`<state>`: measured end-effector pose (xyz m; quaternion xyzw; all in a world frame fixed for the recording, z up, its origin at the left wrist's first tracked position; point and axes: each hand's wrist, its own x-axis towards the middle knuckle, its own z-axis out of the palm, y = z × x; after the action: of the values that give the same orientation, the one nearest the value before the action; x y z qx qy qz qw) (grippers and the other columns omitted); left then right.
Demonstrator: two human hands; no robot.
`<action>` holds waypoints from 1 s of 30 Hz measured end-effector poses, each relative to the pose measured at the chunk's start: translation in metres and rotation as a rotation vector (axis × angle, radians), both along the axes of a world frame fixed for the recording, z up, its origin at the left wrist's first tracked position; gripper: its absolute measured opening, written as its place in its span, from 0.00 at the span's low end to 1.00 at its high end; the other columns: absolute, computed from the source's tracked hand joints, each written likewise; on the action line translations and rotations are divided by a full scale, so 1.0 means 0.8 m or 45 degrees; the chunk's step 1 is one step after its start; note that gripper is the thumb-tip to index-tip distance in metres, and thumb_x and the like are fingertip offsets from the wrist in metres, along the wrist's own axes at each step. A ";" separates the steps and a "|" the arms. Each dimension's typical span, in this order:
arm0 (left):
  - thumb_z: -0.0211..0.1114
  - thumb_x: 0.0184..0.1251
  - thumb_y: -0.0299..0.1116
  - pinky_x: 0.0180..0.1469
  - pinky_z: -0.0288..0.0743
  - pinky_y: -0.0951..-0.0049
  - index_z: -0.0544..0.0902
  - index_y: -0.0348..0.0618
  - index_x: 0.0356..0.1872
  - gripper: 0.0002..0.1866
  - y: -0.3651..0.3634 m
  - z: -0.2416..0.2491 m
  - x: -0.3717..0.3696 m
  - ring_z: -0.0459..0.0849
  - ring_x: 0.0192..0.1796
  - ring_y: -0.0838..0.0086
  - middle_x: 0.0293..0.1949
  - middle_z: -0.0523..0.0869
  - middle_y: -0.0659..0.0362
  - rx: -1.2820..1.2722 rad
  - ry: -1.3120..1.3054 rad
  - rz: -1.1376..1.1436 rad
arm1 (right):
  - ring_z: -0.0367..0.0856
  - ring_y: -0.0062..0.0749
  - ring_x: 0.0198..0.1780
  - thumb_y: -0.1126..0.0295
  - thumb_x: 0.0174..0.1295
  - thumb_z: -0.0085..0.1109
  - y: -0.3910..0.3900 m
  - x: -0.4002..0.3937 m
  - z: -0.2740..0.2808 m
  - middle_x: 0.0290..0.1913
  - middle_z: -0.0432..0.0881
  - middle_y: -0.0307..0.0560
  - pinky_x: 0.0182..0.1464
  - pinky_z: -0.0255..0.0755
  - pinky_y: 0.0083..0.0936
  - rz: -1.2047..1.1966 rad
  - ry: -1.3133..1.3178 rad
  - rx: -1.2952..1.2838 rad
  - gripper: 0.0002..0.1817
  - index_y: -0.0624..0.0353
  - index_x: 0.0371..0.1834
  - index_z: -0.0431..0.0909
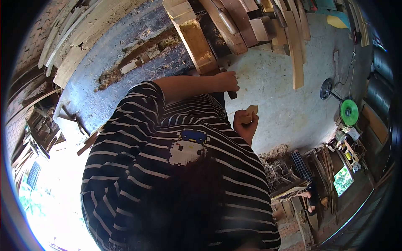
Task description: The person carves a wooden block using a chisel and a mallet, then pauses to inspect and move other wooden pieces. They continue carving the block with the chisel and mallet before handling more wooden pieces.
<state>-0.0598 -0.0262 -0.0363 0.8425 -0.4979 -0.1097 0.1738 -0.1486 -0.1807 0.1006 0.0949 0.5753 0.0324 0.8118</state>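
My left hand (228, 81) reaches from the striped sleeve across my front, its fingers wrapped round a dark tool (232, 94). Part of the tool is hidden under the hand, so its kind is unclear. Lower and to the right, beside my torso, my right hand (246, 121) pinches a small pale wood piece (252, 109) between thumb and fingers. The two hands are apart. Just above my left hand lies the end of a thick, light wooden block (197, 46).
Boards and tools, including a chisel-like one (228, 21), lie at the top. A long board (296, 54) juts over the grey floor (268, 79). A green fan (349, 112) stands right. Another person's hand (311, 208) shows at lower right, near scrap wood (289, 184).
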 end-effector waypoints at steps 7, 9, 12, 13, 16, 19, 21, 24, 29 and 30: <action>0.58 0.52 0.33 0.47 0.66 0.73 0.76 0.53 0.30 0.04 0.008 -0.008 -0.005 0.79 0.37 0.73 0.27 0.78 0.66 -0.082 -0.097 0.054 | 0.73 0.34 0.32 0.75 0.44 0.62 -0.009 -0.009 -0.002 0.30 0.69 0.47 0.38 0.75 0.29 -0.020 0.015 -0.016 0.17 0.62 0.36 0.65; 0.58 0.52 0.33 0.47 0.65 0.73 0.76 0.53 0.30 0.04 0.005 -0.006 -0.006 0.79 0.37 0.73 0.27 0.78 0.67 -0.096 -0.125 0.068 | 0.73 0.34 0.32 0.75 0.44 0.62 -0.010 -0.010 -0.002 0.29 0.69 0.47 0.38 0.75 0.29 -0.001 0.009 -0.038 0.17 0.62 0.36 0.65; 0.58 0.52 0.33 0.47 0.65 0.73 0.76 0.53 0.30 0.04 0.002 -0.002 -0.011 0.79 0.37 0.74 0.27 0.78 0.66 -0.109 -0.138 0.098 | 0.73 0.34 0.32 0.75 0.44 0.62 -0.010 -0.011 -0.004 0.29 0.69 0.47 0.38 0.75 0.29 0.017 0.012 -0.089 0.17 0.62 0.36 0.65; 0.57 0.52 0.33 0.46 0.65 0.73 0.76 0.53 0.31 0.04 0.001 -0.004 -0.012 0.79 0.37 0.74 0.27 0.78 0.66 -0.106 -0.142 0.094 | 0.73 0.34 0.32 0.75 0.44 0.62 -0.011 -0.012 -0.004 0.29 0.69 0.47 0.38 0.75 0.29 0.017 0.012 -0.089 0.17 0.62 0.36 0.65; 0.57 0.53 0.34 0.46 0.65 0.73 0.77 0.53 0.32 0.05 0.001 -0.007 -0.009 0.79 0.38 0.74 0.27 0.78 0.66 -0.082 -0.127 0.106 | 0.73 0.34 0.32 0.75 0.45 0.62 -0.011 -0.015 -0.005 0.30 0.70 0.47 0.39 0.75 0.29 -0.001 -0.015 0.006 0.17 0.62 0.35 0.65; 0.57 0.53 0.34 0.46 0.65 0.73 0.77 0.53 0.33 0.06 0.001 -0.008 -0.007 0.79 0.38 0.74 0.28 0.78 0.67 -0.073 -0.106 0.146 | 0.73 0.34 0.33 0.75 0.45 0.61 -0.006 -0.015 -0.001 0.30 0.70 0.47 0.39 0.75 0.28 0.001 -0.017 0.067 0.16 0.62 0.35 0.65; 0.57 0.53 0.34 0.46 0.65 0.73 0.78 0.53 0.33 0.06 0.001 -0.008 -0.007 0.79 0.38 0.74 0.28 0.79 0.67 -0.084 -0.107 0.172 | 0.73 0.33 0.33 0.75 0.46 0.61 0.000 -0.016 0.002 0.30 0.71 0.47 0.38 0.75 0.27 0.098 0.068 0.040 0.15 0.63 0.34 0.66; 0.58 0.53 0.34 0.47 0.65 0.72 0.78 0.53 0.34 0.07 -0.002 -0.007 -0.007 0.80 0.39 0.75 0.29 0.79 0.67 -0.012 -0.095 0.168 | 0.73 0.33 0.33 0.75 0.47 0.61 0.004 -0.027 -0.005 0.30 0.71 0.48 0.38 0.75 0.26 0.229 0.057 0.125 0.14 0.64 0.34 0.66; 0.58 0.55 0.34 0.47 0.65 0.72 0.78 0.54 0.35 0.07 -0.007 0.001 -0.008 0.80 0.40 0.75 0.28 0.79 0.67 -0.004 -0.082 0.200 | 0.73 0.33 0.33 0.73 0.49 0.60 0.007 -0.026 0.003 0.29 0.71 0.48 0.38 0.75 0.26 0.407 -0.027 0.139 0.13 0.66 0.34 0.67; 0.58 0.55 0.34 0.47 0.65 0.72 0.78 0.54 0.35 0.07 -0.007 0.000 -0.008 0.80 0.40 0.75 0.28 0.79 0.67 -0.004 -0.082 0.200 | 0.73 0.33 0.33 0.73 0.50 0.60 0.005 -0.023 0.007 0.30 0.71 0.48 0.38 0.75 0.26 0.447 -0.053 0.211 0.14 0.66 0.35 0.67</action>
<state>-0.0661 -0.0318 -0.0362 0.8818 -0.4358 -0.0679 0.1671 -0.1668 -0.1767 0.1064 0.0590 0.5616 0.2228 0.7947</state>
